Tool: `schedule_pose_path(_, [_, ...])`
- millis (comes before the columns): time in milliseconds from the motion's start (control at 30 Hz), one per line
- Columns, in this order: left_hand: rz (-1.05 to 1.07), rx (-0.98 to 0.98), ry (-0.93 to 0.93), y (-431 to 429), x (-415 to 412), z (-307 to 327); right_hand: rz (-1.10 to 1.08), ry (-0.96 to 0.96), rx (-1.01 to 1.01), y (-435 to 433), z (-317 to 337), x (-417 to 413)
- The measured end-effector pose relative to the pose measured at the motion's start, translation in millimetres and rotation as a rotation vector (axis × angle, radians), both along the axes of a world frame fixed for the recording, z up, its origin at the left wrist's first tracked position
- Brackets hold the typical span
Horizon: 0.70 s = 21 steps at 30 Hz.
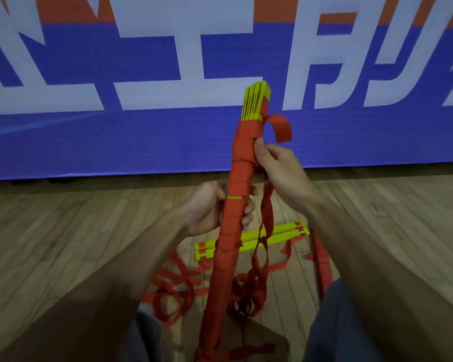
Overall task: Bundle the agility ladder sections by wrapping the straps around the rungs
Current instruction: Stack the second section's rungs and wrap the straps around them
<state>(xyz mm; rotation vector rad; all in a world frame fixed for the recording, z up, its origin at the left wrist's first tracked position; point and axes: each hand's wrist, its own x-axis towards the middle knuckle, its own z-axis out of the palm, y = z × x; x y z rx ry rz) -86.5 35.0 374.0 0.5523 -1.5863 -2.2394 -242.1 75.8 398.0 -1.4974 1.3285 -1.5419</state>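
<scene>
**Head view.** You hold the bundle of flat yellow plastic rungs wound in red webbing strap (239, 176) upright in front of you. This leaves the slack free to hang.

- Your left hand (209, 207) has its grip clenched round the bundle at mid-length, which steadies the bundle.
- Your right hand (283, 171) has thumb and fingers pinching the strap at the upper turns, just below the bare yellow rung tips (254, 100). This probably holds the last turn taut.
- The free red strap tail (281, 126) curls just above that hand.
- The loose red strap loops (266, 226) hang beside the bundle.
- The second set of yellow plastic rungs (275, 235) lies flat on the wooden floor (63, 231) behind the bundle and appears unwrapped.
</scene>
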Motion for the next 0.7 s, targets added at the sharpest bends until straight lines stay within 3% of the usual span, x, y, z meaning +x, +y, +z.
schedule_pose_path(167, [-0.121,0.055,-0.042,0.1,2.9,0.0,0.082,-0.227,-0.013,9.6,8.9,-2.6])
schedule_pose_path(267, [-0.089,0.043,-0.118,0.7,0.2,-2.2,0.05,-0.32,-0.062,12.2,11.0,-2.1])
schedule_pose_path(367, [0.027,-0.017,-0.194,1.7,-3.4,-8.6,-0.13,-0.356,-0.092,7.3,9.7,-5.0])
schedule_pose_path(700, [0.241,-0.223,-0.294,29.9,-20.7,-22.3,-0.719,-0.145,0.015,-2.2,0.9,-25.7])
